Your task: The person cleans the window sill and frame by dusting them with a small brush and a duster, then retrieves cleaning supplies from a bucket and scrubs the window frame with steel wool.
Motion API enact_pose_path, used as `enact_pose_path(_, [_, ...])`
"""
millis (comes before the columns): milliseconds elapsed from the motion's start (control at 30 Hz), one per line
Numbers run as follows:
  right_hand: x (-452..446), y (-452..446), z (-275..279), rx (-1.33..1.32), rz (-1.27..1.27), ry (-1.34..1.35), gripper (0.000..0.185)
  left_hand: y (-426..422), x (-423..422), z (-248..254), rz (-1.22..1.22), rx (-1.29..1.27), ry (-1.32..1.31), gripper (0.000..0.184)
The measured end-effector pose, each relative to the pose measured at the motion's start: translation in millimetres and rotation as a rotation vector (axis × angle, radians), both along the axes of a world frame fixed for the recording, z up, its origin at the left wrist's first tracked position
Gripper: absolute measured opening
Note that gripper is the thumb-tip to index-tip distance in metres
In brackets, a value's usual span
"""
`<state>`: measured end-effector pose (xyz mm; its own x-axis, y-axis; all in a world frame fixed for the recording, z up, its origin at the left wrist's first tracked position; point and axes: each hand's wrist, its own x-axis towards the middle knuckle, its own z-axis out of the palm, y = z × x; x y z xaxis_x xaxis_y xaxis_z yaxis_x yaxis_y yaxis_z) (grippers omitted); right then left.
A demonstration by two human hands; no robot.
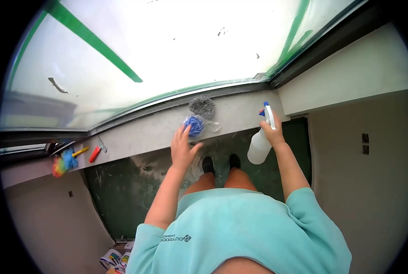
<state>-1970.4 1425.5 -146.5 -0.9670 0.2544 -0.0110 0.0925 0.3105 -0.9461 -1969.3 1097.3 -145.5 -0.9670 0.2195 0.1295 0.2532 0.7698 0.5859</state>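
Watching remotely, I see the right grip (273, 131) wrapped around the neck of a white spray bottle (258, 150). My left grip (182, 150) is loosely spread, fingertips at the blue bundle (195, 127) on the sill (144, 130); I can't tell whether they touch. Just beyond the bundle sits 1 grey scourer (202, 107).

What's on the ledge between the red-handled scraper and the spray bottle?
The head view shows a grey scrubber and a blue bundle in clear plastic on the ledge between them, with the left hand at the bundle.
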Motion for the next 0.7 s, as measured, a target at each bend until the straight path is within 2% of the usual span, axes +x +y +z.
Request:
enact_pose_path(67, [-4.2, -13.9, -14.6, 0.017, 0.051, 0.023, 0.035, 23.9, -37.2, 2.6, -0.102, -0.126, 0.114, 0.078])
enact_pose_path(133, [-7.4, -31.2, -21.7, 0.024, 0.120, -0.085, 0.033, 51.1, -61.2, -5.4, -0.081, -0.306, 0.044, 0.080])
enact_pose_path(167, [-10.1, -37.6, -28.8, 0.032, 0.127, -0.062, 0.032, 57.5, -69.1, -13.2, -0.060, -0.314, 0.040, 0.080])
enact_pose_path(333, [-31.4, -53.0, -28.5, -0.075, 0.125, -0.075, 0.030, 44.4, -82.2, -86.5, -0.179, -0.502, -0.013, 0.056])
enact_pose_path(400, [-40.6, -48.6, -25.4, -0.142, 0.029, -0.291, 0.028, 5.1, -69.1, -86.5, -0.086, -0.359, -0.117, 0.047])
enact_pose_path(533, [-55.4, -50.3, -41.9, -0.055, 0.027, -0.280, 0.021, -67.1, -40.7, -80.5, 0.194, 0.003, 0.018, 0.039])
enact_pose_path(667, [-60.4, -67.2, -59.6, -0.109, 0.074, -0.459, 0.016, -120.6, 6.7, -67.6, 0.687, 0.794, -0.177, 0.035])
enact_pose_path(700, [-59.2, -80.9, -57.6, -0.146, 0.103, -0.440, 0.015, -129.1, 21.0, -52.9, 0.709, 0.890, -0.199, 0.036])
